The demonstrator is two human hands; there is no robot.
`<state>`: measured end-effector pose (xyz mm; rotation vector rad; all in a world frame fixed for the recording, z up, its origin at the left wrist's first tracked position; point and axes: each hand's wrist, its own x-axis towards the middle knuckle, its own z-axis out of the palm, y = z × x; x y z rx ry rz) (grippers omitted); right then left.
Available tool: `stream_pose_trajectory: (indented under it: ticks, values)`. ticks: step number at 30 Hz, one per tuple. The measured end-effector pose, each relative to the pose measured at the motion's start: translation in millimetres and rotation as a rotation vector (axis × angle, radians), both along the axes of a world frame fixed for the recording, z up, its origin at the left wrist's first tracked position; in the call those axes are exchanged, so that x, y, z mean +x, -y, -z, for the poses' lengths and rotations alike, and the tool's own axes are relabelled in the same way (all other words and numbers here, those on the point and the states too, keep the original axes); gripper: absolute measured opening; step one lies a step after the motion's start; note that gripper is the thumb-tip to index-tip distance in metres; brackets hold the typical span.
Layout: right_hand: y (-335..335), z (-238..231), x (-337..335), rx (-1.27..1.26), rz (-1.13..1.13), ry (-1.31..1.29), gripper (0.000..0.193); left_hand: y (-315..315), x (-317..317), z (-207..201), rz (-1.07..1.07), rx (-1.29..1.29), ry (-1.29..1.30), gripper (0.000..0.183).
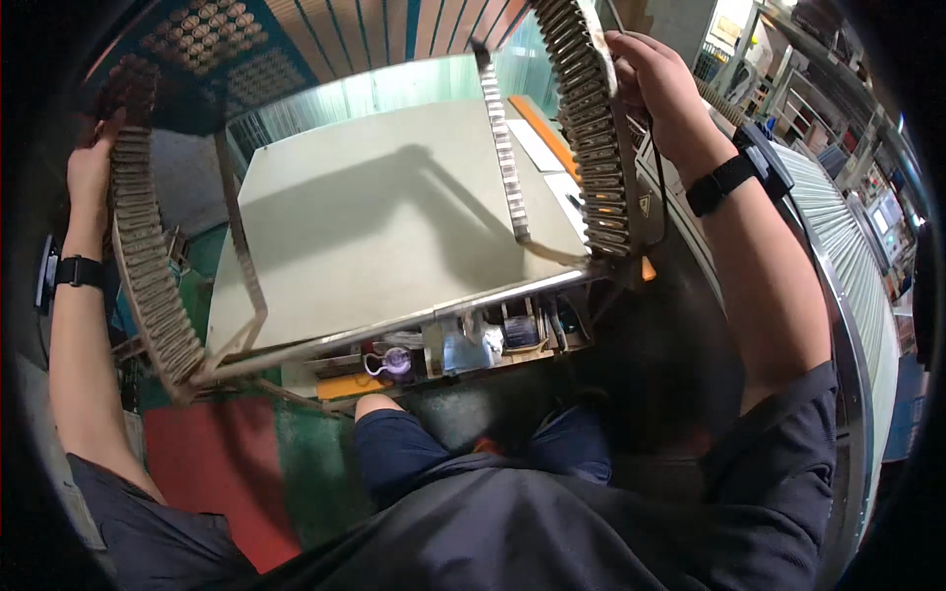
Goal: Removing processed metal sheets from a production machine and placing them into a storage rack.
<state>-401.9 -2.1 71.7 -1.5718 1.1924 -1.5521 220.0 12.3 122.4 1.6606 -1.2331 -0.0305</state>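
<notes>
A metal rack (601, 167) with rows of close-set ribs along its two sides is held up in front of me, over a pale tabletop (335, 227). My left hand (91, 172) is closed around its left ribbed side, the fingers partly hidden in shadow. Higher up on the right, my right hand (655, 84) grips the outer edge of the other ribbed side with bent fingers. A thin bar (394, 320) joins the two sides at the lower end. A shorter slotted strip (503, 148) stands inside the right side.
Teal panels with copper-coloured circles and stripes (212, 34) are beyond the rack. Below the tabletop, a shelf holds a purple bottle (396, 364) and small items. An orange strip (542, 133) and white papers lie at the table's right. A red mat (217, 473) covers green floor.
</notes>
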Motion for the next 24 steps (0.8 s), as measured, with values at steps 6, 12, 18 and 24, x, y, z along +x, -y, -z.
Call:
stream_pose_trajectory:
  ticks: [6,12,18,24]
  values:
    - [-6.2,30.8,-6.9,-0.043,0.096,0.238,0.029,-13.4,-46.3,40.6,0.074,-0.673,0.310,0.066]
    - [-21.1,73.2,-1.7,-0.153,0.083,0.220,0.030,-33.4,-12.5,91.5,0.030,-0.715,0.504,0.049]
    - [-29.0,79.9,-14.4,-0.098,0.037,0.171,0.027,-59.7,-67.4,86.5,0.238,-0.810,0.227,0.045]
    - [5.8,-51.4,-99.9,-0.773,0.503,-0.697,0.036,-67.6,-73.7,87.0,0.073,-0.798,0.386,0.047]
